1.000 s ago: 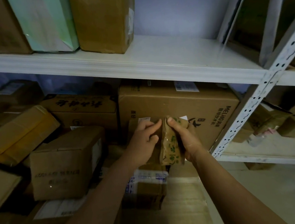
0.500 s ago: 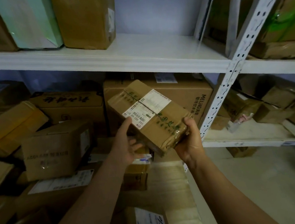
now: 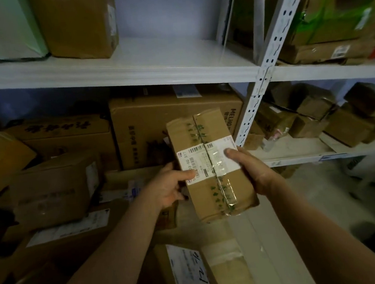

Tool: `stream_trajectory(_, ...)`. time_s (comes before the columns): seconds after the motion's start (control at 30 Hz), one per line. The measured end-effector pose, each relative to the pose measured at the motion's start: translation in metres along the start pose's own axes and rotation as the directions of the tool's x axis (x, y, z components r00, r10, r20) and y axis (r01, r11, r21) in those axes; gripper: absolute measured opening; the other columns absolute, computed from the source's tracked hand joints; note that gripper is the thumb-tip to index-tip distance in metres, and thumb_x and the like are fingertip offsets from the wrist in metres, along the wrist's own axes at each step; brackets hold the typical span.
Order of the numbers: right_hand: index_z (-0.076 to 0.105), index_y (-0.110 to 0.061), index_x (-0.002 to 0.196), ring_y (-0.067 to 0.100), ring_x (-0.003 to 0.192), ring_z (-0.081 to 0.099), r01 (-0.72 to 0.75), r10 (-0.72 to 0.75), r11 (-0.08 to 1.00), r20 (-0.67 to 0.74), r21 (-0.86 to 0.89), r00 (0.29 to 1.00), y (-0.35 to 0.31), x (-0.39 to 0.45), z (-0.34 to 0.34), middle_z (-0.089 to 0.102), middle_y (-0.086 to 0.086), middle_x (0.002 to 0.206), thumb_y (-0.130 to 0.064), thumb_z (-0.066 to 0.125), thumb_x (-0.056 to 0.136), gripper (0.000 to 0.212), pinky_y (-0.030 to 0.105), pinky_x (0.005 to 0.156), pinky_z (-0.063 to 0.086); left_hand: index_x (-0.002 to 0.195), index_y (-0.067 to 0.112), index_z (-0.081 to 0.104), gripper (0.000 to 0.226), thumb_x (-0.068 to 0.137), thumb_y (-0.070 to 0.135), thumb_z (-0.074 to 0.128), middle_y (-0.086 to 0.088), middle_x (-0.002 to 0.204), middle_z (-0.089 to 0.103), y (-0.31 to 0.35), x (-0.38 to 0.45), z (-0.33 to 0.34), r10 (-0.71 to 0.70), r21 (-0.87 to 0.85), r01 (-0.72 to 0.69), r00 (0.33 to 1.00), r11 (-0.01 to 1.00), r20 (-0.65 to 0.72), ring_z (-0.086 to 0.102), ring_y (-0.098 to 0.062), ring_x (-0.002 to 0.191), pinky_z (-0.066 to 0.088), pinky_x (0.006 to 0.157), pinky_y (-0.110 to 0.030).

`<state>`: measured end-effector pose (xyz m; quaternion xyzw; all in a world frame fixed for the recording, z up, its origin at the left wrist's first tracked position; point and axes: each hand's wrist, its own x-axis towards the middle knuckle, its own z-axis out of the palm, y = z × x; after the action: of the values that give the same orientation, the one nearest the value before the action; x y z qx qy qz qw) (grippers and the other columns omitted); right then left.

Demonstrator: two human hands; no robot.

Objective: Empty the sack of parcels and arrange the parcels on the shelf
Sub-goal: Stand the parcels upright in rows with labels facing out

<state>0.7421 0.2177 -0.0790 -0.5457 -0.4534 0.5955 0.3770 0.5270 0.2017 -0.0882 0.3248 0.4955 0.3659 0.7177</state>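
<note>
Cardboard parcel (image 3: 209,165) is being gripped by left hand (image 3: 167,186) and right hand (image 3: 250,170), fingers curled around its edges; glossy tape risking slippage.

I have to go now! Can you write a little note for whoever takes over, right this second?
Left hand: grips the left edge of the flat brown cardboard parcel with a white label.
Right hand: grips its right edge, thumb on the label.
Where: parcel held in the air below the white metal shelf board.
Done: two boxes already stand on that board's left part.
Left: set this parcel down, perhaps on the board's bare right part. No sack in view.
</note>
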Motion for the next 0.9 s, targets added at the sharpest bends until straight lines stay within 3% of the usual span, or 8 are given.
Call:
stream_trajectory(0.1,0.065,-0.019,0.114,0.031,0.101,0.068,-0.041,0.038,0.999,-0.082,-0.035,0.996,0.023,-0.004,-0.019,0.072,0.011,0.108,-0.032,0.07,0.08,0.036,0.051,0.093,0.052,0.118,0.009,0.058,0.033,0.086,0.006,0.063,-0.01,0.12,0.063,-0.009,0.004,0.018,-0.099,0.089,0.105,0.993,0.991,-0.064,0.047,-0.031,0.127,0.032,0.104,-0.065)
stream_trajectory(0.2,0.067,-0.014,0.112,0.031,0.099,0.068,-0.162,0.145,0.98,-0.141,-0.118,0.979,0.05,-0.004,-0.041,0.072,0.013,0.107,-0.031,0.074,0.076,0.04,0.051,0.094,0.051,0.11,0.012,0.058,0.019,0.091,0.01,0.058,-0.002,0.099,0.06,-0.014,0.014,0.027,-0.112,0.116,0.131,0.981,0.985,-0.159,0.05,-0.023,0.117,0.04,0.103,-0.054)
stream_trajectory(0.27,0.069,-0.012,0.107,0.032,0.096,0.069,-0.289,0.264,0.943,-0.16,-0.164,0.951,0.074,0.0,-0.054,0.073,0.013,0.103,-0.037,0.075,0.074,0.042,0.051,0.092,0.053,0.099,0.016,0.059,0.01,0.092,0.009,0.055,0.0,0.09,0.055,-0.017,0.024,0.027,-0.066,0.143,0.104,0.967,0.984,-0.248,0.054,-0.019,0.099,0.046,0.091,-0.041)
stream_trajectory(0.37,0.07,-0.012,0.105,0.034,0.091,0.071,-0.411,0.387,0.899,-0.163,-0.151,0.908,0.109,0.013,-0.061,0.075,0.012,0.096,-0.049,0.078,0.063,0.057,0.051,0.087,0.055,0.077,0.016,0.054,0.02,0.093,0.005,0.051,-0.001,0.077,0.054,-0.021,0.041,0.019,0.021,0.151,0.047,0.905,0.987,-0.424,0.052,-0.015,0.072,0.044,0.063,-0.026)
stream_trajectory(0.47,0.069,-0.009,0.102,0.027,0.085,0.07,-0.432,0.417,0.894,-0.137,-0.114,0.899,0.123,0.027,-0.052,0.074,0.011,0.092,-0.044,0.07,0.079,0.042,0.036,0.07,0.057,0.092,0.014,0.06,0.008,0.092,0.01,0.053,-0.005,0.085,0.06,-0.028,0.054,0.011,0.078,0.209,0.044,0.837,0.977,-0.542,0.056,-0.016,0.075,0.049,0.066,-0.027)
stream_trajectory(0.5,0.069,-0.008,0.101,0.026,0.084,0.069,-0.433,0.421,0.897,-0.122,-0.092,0.899,0.124,0.032,-0.048,0.073,0.012,0.093,-0.041,0.066,0.084,0.038,0.033,0.066,0.055,0.094,0.015,0.061,0.008,0.092,0.011,0.054,-0.006,0.088,0.062,-0.03,0.058,0.01,0.099,0.234,0.041,0.825,0.971,-0.556,0.056,-0.016,0.074,0.049,0.065,-0.027)
stream_trajectory(0.67,0.065,-0.004,0.109,0.033,0.095,0.068,-0.429,0.428,0.904,-0.045,-0.002,0.903,0.136,0.05,-0.034,0.071,0.019,0.104,-0.035,0.055,0.093,0.036,0.042,0.083,0.056,0.074,0.025,0.056,0.022,0.09,0.009,0.056,-0.003,0.085,0.06,-0.03,0.067,0.003,0.235,0.368,-0.01,0.784,0.93,-0.574,0.055,-0.015,0.074,0.043,0.056,-0.023)
stream_trajectory(0.9,0.063,-0.009,0.102,0.022,0.084,0.069,-0.41,0.41,0.912,0.102,-0.025,0.906,0.146,0.055,-0.024,0.07,0.012,0.094,-0.031,0.04,0.101,0.032,0.028,0.066,0.058,0.075,0.022,0.058,0.02,0.091,0.01,0.055,-0.007,0.091,0.064,-0.028,0.072,-0.001,0.243,0.367,-0.017,0.778,0.93,-0.579,0.059,-0.019,0.083,0.046,0.065,-0.027)
